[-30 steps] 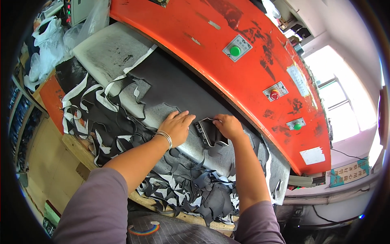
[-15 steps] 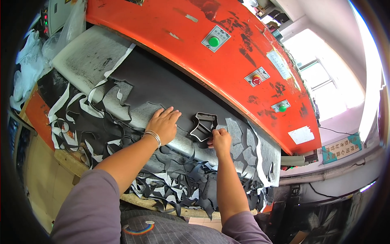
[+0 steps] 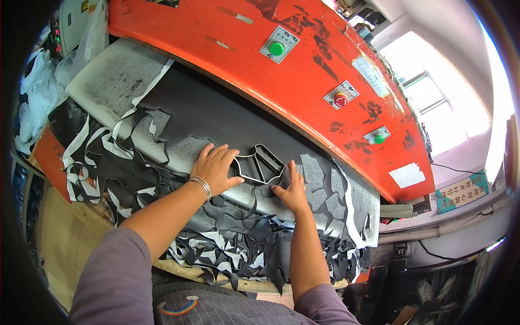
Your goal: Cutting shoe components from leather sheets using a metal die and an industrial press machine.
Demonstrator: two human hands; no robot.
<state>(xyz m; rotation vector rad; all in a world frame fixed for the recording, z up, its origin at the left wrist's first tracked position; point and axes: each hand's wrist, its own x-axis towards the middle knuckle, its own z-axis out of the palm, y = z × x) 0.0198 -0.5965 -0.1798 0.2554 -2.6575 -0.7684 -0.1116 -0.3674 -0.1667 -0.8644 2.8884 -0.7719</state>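
A cutting die (image 3: 259, 169) with a thin metal rim and inner crossbars lies on a black leather-like sheet (image 3: 211, 103), near the sheet's jagged, cut-out lower edge. My left hand (image 3: 215, 170), with bangles at the wrist, rests palm down at the die's left end. Its fingers are spread, and the thumb reaches along the die's near side. At the die's right end is my right hand (image 3: 291, 190), thumb and fingers apart, fingertips close to the rim. Whether they touch it, I cannot tell. Neither hand grips anything.
Above the sheet stretches a red machine beam (image 3: 227, 54) with green buttons (image 3: 276, 49) and a red button (image 3: 340, 99). Below lies a worn pale cutting bed (image 3: 111, 73). Black and white scraps (image 3: 233, 252) pile along the near edge. Plastic bags (image 3: 40, 81) hang at the left.
The die has shifted left and turned between my hands. My right hand has let go of it and opened; my left thumb has spread out towards it.
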